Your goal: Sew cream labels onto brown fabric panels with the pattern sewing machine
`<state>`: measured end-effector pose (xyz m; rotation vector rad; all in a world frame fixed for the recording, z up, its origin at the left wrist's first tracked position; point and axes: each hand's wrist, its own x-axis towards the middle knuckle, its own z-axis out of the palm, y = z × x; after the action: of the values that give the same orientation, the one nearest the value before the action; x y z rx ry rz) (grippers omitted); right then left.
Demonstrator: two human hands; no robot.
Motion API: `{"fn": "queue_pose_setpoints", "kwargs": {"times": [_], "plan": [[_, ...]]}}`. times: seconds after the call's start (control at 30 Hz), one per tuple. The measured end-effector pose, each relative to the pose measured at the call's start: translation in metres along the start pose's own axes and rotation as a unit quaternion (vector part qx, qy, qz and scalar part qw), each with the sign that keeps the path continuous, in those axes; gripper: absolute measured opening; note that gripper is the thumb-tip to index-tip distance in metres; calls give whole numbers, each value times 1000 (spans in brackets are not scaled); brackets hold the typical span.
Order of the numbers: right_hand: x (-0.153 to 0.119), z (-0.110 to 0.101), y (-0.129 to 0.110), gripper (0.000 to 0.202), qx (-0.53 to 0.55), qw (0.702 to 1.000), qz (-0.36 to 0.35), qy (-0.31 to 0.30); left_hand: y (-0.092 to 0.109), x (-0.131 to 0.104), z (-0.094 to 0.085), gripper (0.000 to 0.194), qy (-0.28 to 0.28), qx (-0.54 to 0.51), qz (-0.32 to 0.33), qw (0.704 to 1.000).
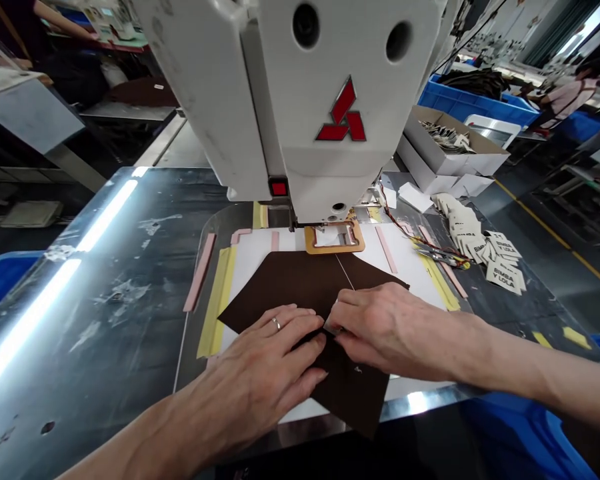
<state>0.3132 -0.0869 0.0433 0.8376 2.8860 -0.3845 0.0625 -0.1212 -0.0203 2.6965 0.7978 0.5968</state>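
A dark brown cut fabric piece [280,280] lies on the white plate [247,260] beneath the sewing machine head. My left hand [275,360] rests on the fabric with its fingers stretched out; one finger wears a ring. Close to its fingertips, my right hand [380,323] is closed in a pinch on a small whitish piece [331,327], mostly hidden by the fingers. A thin white line [344,272], thread or marking, runs over the fabric from the clamp toward my right hand. The tan clamp frame [313,245] sits at the fabric's far edge, under the needle area.
The white sewing machine head [325,180] looms over the work. To the right lie thread snips [443,255], several printed labels [505,273] and a cardboard box [460,160] of labels. Pink strips [200,273] and yellow tape [215,307] border the plate. Blue bins [10,273] flank the table.
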Motion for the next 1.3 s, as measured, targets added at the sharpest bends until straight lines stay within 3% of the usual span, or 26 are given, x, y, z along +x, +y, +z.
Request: {"fn": "queue_pose_setpoints", "kwargs": {"times": [0.2, 0.3, 0.4, 0.47, 0.53, 0.67, 0.8, 0.9, 1.0, 1.1, 1.2, 1.3], "plan": [[9, 17, 2, 8, -20, 999, -13, 34, 2, 2, 0, 24, -2, -11, 0, 1000], [6, 23, 4, 11, 65, 994, -14, 83, 2, 2, 0, 23, -8, -10, -4, 1000], [-8, 15, 2, 14, 226, 956, 39, 185, 3, 0, 1, 24, -5, -8, -10, 1000], [-18, 6, 2, 17, 277, 928, 65, 241, 3, -1, 1, 25, -9, -5, -7, 1000], [-23, 2, 3, 17, 268, 936, 57, 222, 3, -1, 0, 25, -14, -2, -1, 1000], [-14, 15, 4, 15, 127, 985, 24, 112, 3, 3, 0, 26, -10, 4, 3, 1000], [-1, 33, 0, 23, 6, 995, -2, 104, 3, 3, -2, 29, -5, -2, 9, 1000], [-2, 34, -2, 24, 40, 990, -14, 136, 3, -1, -6, 45, -20, -13, 8, 1000], [-15, 27, 1, 14, 162, 964, 35, 207, 3, -4, -7, 63, -37, -16, 13, 999], [-30, 21, 6, 24, 207, 937, 74, 273, 4, -2, -2, 42, -36, 19, 17, 999], [-43, 20, 5, 23, 216, 931, 96, 279, 5, 4, 1, 27, -6, 48, 25, 999], [-53, 21, -5, 9, 211, 921, 87, 317, 5, 13, -6, 26, -7, -51, -9, 999]]}}
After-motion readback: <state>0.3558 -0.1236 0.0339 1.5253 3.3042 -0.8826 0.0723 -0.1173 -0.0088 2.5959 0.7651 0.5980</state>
